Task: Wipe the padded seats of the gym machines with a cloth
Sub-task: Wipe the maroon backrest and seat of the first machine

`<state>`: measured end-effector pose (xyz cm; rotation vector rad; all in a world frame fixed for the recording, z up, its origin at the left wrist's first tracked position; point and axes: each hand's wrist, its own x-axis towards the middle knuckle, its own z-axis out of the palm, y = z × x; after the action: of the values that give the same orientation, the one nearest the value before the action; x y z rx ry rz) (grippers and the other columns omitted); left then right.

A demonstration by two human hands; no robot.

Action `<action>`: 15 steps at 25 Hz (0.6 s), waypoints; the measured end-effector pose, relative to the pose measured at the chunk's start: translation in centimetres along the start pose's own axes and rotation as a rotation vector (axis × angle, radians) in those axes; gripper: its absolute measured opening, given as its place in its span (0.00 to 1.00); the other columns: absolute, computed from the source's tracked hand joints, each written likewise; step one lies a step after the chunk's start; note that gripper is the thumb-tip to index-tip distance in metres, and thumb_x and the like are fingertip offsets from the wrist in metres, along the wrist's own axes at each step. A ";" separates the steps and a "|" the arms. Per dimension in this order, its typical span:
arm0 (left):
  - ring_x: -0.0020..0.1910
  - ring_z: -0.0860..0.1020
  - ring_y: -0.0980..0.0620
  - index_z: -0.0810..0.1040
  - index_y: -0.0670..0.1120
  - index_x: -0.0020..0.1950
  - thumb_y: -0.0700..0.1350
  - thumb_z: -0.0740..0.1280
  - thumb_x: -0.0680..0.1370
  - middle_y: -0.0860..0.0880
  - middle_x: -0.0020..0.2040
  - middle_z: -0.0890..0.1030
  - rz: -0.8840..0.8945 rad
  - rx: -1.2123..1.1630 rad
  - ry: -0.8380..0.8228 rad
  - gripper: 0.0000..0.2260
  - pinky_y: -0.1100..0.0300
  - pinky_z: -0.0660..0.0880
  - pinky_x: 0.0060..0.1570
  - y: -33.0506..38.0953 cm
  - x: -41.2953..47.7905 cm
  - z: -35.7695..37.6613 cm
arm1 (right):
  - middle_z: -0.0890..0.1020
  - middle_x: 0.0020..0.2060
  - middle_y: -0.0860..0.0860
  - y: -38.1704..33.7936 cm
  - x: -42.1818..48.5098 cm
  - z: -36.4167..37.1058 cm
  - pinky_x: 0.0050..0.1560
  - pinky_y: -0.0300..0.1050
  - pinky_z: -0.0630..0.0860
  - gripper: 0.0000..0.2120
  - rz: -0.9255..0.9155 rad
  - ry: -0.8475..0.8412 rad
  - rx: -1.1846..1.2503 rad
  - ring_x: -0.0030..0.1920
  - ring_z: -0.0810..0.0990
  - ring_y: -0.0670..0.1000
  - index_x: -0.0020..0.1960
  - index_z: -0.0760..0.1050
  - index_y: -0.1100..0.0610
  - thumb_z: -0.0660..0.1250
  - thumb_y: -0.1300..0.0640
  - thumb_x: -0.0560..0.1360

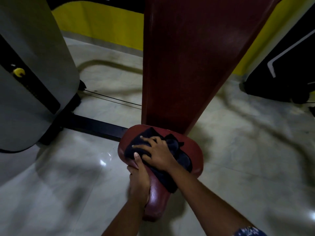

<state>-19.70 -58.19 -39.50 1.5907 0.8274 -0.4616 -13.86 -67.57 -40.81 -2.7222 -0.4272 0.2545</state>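
Cloth (170, 150), dark and bunched, is lying on the red padded seat (192, 150) below the tall red backrest (184, 62). Right hand (158, 154) is pressing flat on it, fingers spread. Left hand (139, 181) is gripping the seat's left edge, thumb on top.

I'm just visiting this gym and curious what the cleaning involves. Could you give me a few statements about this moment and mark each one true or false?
1. The right hand presses a dark cloth flat onto the red padded seat. True.
2. The left hand hangs free, away from the seat. False: it grips the seat's left edge.
3. The cloth is white. False: it is dark, nearly black.
4. A tall red backrest pad rises behind the seat. True.
5. The floor is carpeted. False: it is pale, shiny and reflective.
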 end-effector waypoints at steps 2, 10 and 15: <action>0.65 0.72 0.39 0.61 0.51 0.74 0.82 0.44 0.59 0.40 0.69 0.71 -0.046 -0.073 -0.118 0.52 0.41 0.66 0.66 -0.6 0.3 -1.1 | 0.64 0.73 0.47 -1.2 -3.0 -0.5 0.58 0.51 0.61 0.32 0.012 -0.041 0.013 0.65 0.63 0.56 0.69 0.67 0.41 0.45 0.41 0.67; 0.67 0.69 0.43 0.63 0.46 0.74 0.61 0.56 0.79 0.44 0.70 0.70 0.027 0.075 -0.301 0.28 0.52 0.64 0.66 3.4 -6.1 -10.1 | 0.72 0.67 0.48 -8.0 -11.8 -6.9 0.60 0.42 0.61 0.25 0.321 0.044 0.234 0.62 0.69 0.55 0.69 0.67 0.46 0.55 0.52 0.72; 0.65 0.70 0.46 0.68 0.48 0.70 0.56 0.56 0.80 0.46 0.68 0.72 0.189 0.062 -0.376 0.21 0.53 0.65 0.63 5.0 -9.9 -16.0 | 0.74 0.64 0.47 -16.5 -14.9 -10.7 0.55 0.37 0.60 0.23 0.339 0.340 0.328 0.58 0.71 0.52 0.68 0.68 0.47 0.54 0.49 0.73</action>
<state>-25.12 -45.26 -25.98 1.5576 0.3777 -0.6294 -29.65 -61.43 -22.94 -2.4318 0.1604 -0.0516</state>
